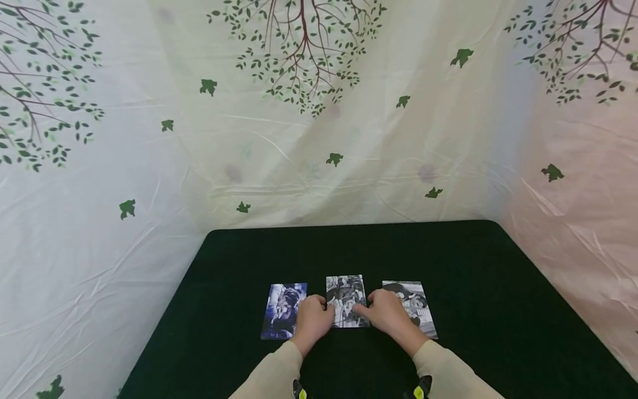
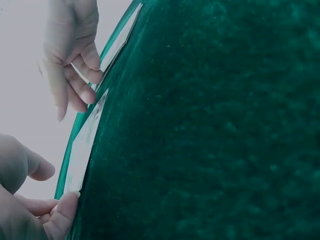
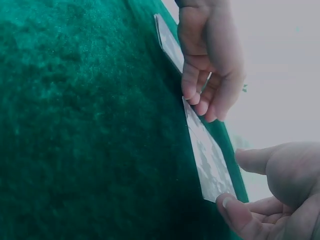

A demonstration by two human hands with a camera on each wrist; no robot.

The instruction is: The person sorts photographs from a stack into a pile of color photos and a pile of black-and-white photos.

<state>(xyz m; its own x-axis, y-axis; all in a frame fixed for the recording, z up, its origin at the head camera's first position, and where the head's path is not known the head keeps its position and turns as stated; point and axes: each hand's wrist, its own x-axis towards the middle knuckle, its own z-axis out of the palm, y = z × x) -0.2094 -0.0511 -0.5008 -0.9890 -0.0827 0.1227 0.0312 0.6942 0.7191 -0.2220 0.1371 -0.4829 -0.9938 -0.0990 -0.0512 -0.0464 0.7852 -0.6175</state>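
Note:
On the dark green cloth lies a middle card with a black-and-white picture, between the two hands. My left hand is at its left edge; in the left wrist view a fingertip meets the card's near corner while the thumb is raised apart. From the other side, my right hand touches the right edge, a finger at the corner and its thumb lifted. A blue-toned card lies left, partly behind the left hand. Another grey picture card sits right, partly covered by the right hand.
The cards lie in a row on the cloth-covered table, whose far corners are rounded. Pale curtains printed with branches and green leaves hang behind it and at both sides. Light sleeves cover both forearms.

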